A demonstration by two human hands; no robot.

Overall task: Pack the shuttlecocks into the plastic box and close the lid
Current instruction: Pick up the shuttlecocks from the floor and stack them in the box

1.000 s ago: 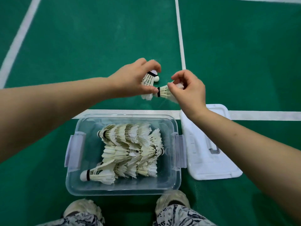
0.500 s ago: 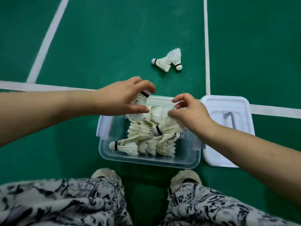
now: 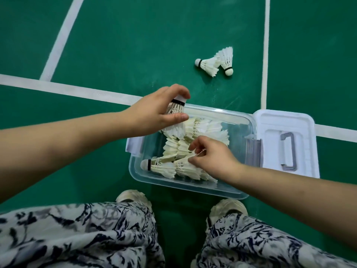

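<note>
Right hand (image 3: 214, 157) has sunk lower into the box (image 3: 193, 190), fingers curled among packed shuttlecocks (image 3: 204, 130), hold unclear; left hand (image 3: 154, 113) grips a shuttlecock (image 3: 176, 109) above the box's far corner. Light, crushable feathers, so hold by the cork (image 3: 181, 98).

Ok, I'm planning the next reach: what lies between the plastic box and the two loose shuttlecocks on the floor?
Only bare green court floor separates the plastic box from the two loose shuttlecocks, as the head view shows.
</note>
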